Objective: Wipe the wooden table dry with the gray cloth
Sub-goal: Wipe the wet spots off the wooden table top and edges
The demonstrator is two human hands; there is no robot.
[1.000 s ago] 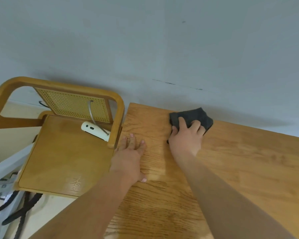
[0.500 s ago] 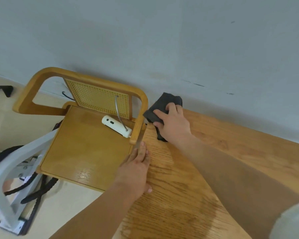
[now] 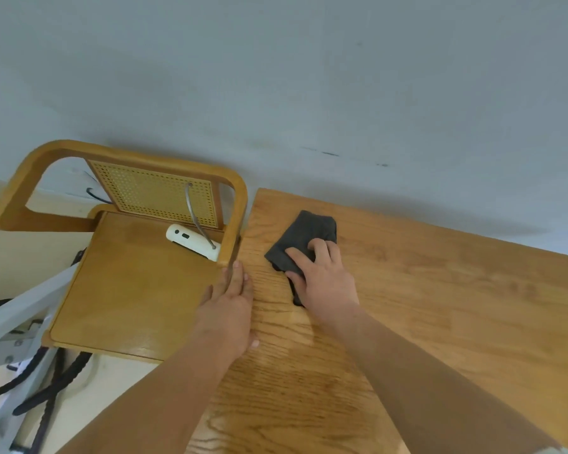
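The wooden table (image 3: 440, 290) fills the right and lower part of the view, up against a grey wall. A dark gray cloth (image 3: 304, 235) lies crumpled near the table's far left corner. My right hand (image 3: 322, 280) presses down on the cloth's near part, fingers spread over it. My left hand (image 3: 228, 309) lies flat on the table's left edge, fingers together and pointing away from me, holding nothing. A faint wet sheen shows on the wood (image 3: 286, 371) near me, between my forearms.
A wooden chair (image 3: 128, 290) with a cane back stands tight against the table's left edge. A white handheld device (image 3: 191, 245) with a metal loop lies on its seat. Grey frame parts and black cables (image 3: 30, 388) sit on the floor at left.
My right hand slid the cloth from mid-table to the far left corner by the chair, then back a little to the right and nearer. My left hand stayed on the table's left edge.
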